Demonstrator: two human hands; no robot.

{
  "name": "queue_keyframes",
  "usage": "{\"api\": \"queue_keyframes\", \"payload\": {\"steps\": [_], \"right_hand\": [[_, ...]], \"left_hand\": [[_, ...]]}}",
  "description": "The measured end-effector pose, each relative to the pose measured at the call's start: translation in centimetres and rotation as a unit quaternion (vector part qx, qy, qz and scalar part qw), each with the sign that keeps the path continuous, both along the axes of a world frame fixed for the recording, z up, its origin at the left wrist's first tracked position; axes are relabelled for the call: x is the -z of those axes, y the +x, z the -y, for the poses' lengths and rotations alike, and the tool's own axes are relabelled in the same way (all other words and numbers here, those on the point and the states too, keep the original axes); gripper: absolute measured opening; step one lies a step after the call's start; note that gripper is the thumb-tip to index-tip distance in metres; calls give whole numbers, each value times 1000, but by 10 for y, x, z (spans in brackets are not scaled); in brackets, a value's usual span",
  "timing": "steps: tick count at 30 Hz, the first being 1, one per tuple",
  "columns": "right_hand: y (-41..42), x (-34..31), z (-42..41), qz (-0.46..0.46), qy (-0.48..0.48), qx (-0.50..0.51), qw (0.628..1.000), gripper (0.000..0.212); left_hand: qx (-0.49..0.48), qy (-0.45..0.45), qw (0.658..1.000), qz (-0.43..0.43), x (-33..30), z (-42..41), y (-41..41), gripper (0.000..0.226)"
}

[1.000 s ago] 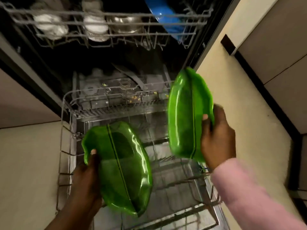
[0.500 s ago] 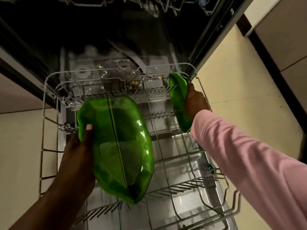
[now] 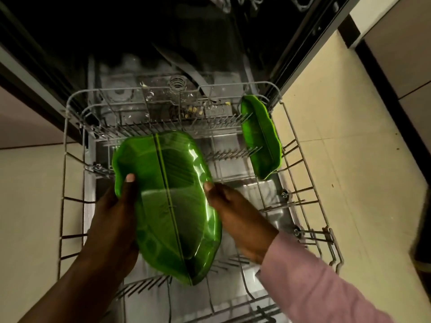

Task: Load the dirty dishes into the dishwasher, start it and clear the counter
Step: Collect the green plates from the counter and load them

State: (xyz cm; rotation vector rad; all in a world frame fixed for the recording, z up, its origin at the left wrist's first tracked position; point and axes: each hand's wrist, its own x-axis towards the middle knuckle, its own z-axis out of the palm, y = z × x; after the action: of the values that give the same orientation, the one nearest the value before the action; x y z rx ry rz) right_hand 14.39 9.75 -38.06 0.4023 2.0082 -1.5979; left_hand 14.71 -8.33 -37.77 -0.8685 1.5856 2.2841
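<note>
A green leaf-shaped plate [image 3: 170,201] hangs over the pulled-out lower dishwasher rack [image 3: 300,145]. My left hand [image 3: 114,220] grips its left edge, thumb on top. My right hand [image 3: 235,217], in a pink sleeve, touches its right edge with the fingers behind the plate. A second green leaf plate [image 3: 262,136] stands on edge in the tines at the rack's back right corner, with no hand on it.
The dark dishwasher tub [image 3: 163,54] lies open beyond the rack, with food bits near the filter [image 3: 193,109]. Part of the upper rack [image 3: 256,3] shows at the top. Cream floor tiles [image 3: 349,171] lie on both sides; a dark cabinet base [image 3: 373,66] runs along the right.
My right hand let go of the second plate at the rack's back right and came back to the right edge of the plate in my left hand.
</note>
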Motion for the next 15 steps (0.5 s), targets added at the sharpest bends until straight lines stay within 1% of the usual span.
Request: {"api": "queue_keyframes", "payload": {"steps": [1,3,4,6,8,12,15], "right_hand": [[8,-2,3,61,-88,36,994,26],[14,-7,1,109,-208,103,967,29],[15,-9,-2,112,-250,119,954,32],[16,-14,-6,105,-290,118,944,38],[19,-15,-7,95,-285,105,948,41],[22,-12,-7,28,-185,107,976,34],[23,-18,-3,-33,-137,134,981,30]], "left_hand": [[5,-2,1000,-1,-1,1,1,22],[9,-6,1000,1,0,6,3,22],[8,-6,1000,4,3,9,5,22],[6,-8,1000,14,6,14,7,24],[4,-10,1000,18,9,18,9,27],[-2,0,1000,17,12,20,12,34],[-12,10,1000,19,12,19,15,31]]}}
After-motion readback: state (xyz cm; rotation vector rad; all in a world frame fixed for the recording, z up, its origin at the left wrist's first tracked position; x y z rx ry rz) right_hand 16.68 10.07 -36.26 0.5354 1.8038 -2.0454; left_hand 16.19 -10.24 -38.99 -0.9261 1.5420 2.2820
